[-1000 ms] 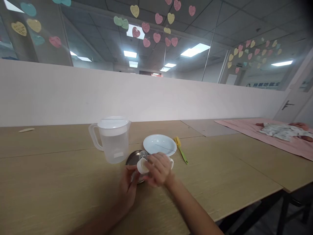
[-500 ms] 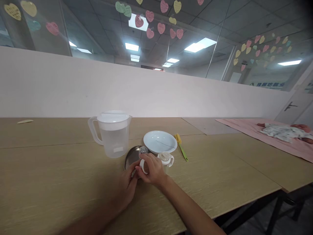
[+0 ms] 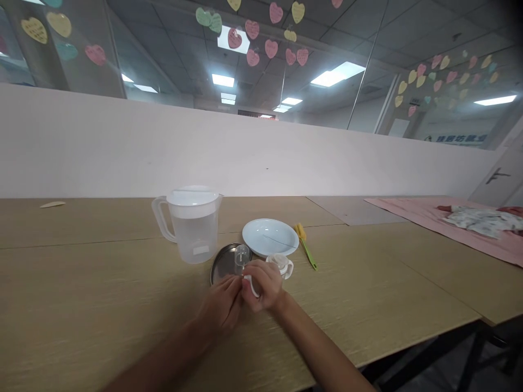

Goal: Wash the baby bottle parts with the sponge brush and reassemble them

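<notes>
My right hand (image 3: 263, 284) is closed around a small white ring-shaped part (image 3: 252, 287). Pressed against it, my left hand (image 3: 223, 300) has its fingers together; whatever they pinch is too small and hidden to name. Just beyond the hands, a clear dome-shaped cap (image 3: 242, 256) stands on a round metal tray (image 3: 220, 264). A white-handled cup with a clear top (image 3: 280, 263) is to the right of my right hand, partly hidden by it.
A lidded clear pitcher (image 3: 193, 228) stands behind left. Behind the cup is a white bowl (image 3: 270, 237), with a yellow-headed, green-handled brush (image 3: 306, 247) beside it. A pink cloth (image 3: 412, 209) bearing a doll-like figure (image 3: 482, 219) lies far right.
The white ring has turned and shows more edge-on in my right hand. My left fingers have closed up beside it. The view has shifted slightly, and more of the clear cap shows.
</notes>
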Tool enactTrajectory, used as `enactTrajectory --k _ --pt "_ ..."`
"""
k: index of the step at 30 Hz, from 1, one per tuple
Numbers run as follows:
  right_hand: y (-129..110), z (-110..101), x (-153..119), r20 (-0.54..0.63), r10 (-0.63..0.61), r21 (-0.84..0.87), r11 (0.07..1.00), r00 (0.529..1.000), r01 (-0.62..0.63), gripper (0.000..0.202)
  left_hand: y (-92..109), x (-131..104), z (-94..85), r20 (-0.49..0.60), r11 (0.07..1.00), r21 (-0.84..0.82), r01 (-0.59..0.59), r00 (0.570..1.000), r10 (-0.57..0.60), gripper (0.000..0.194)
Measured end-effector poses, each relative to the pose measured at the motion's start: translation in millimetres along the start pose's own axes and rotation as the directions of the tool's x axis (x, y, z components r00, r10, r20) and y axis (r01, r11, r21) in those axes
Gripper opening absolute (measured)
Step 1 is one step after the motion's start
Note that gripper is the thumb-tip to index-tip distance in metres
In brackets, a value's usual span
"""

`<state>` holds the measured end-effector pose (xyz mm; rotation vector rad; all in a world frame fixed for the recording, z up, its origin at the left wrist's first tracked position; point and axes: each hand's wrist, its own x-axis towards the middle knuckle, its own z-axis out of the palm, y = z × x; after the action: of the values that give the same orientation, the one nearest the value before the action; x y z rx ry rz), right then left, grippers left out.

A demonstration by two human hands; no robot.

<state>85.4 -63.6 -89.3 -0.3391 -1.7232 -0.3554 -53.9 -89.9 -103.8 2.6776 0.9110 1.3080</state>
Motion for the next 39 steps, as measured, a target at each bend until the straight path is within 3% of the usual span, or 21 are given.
enactTrajectory --k 4,9,13,17,22,28,31,34,37,39 --pt "2 -3 1 -0.016 0.088 0.149 0.985 0.996 -0.085 0.016 5 1 -2.3 -0.011 0.994 0.078 -0.079 0.997 0.080 0.023" --pt "4 0 -5 0.053 0.219 0.316 0.922 0.974 -0.224 0.024 -12 -4 -1.6 0.042 0.949 0.273 -0.158 0.987 0.152 0.031" --pt "0 6 -11 0.073 0.377 0.368 0.850 0.923 -0.377 0.029 -28 -5 -1.3 0.048 0.920 0.316 -0.232 0.972 0.229 0.029" --pt "-4 11 -15 0.078 0.512 0.407 0.767 0.856 -0.496 0.032 -36 -6 -5.2 0.081 0.931 0.296 -0.216 0.976 0.200 0.029" --pt "-5 10 -14 0.125 0.496 0.413 0.761 0.859 -0.500 0.030 -26 -5 -7.3 0.028 0.941 0.270 -0.205 0.978 0.206 0.025" --pt "-8 7 -8 -0.004 0.502 0.325 0.818 0.865 -0.474 0.031 -13 -10 1.9 0.006 0.976 0.196 -0.098 0.995 0.099 0.030" --pt "-10 7 -9 -0.034 0.375 0.281 0.893 0.926 -0.351 0.028 -10 -15 5.0 -0.012 0.987 0.142 -0.076 0.997 0.078 0.028" --pt "-7 4 -11 -0.083 0.063 0.132 0.990 0.995 -0.052 0.027 -7 -21 7.9 -0.026 1.000 -0.024 0.012 1.000 -0.013 0.020" --pt "3 -6 -12 -0.132 -0.203 -0.062 0.979 0.970 0.196 0.032 -5 -25 12.6 -0.006 0.966 -0.215 0.142 0.989 -0.147 0.024" --pt "15 -16 -11 -0.206 -0.228 -0.161 0.967 0.952 0.197 0.031 -4 -26 16.8 0.009 0.951 -0.249 0.184 0.982 -0.188 0.035"
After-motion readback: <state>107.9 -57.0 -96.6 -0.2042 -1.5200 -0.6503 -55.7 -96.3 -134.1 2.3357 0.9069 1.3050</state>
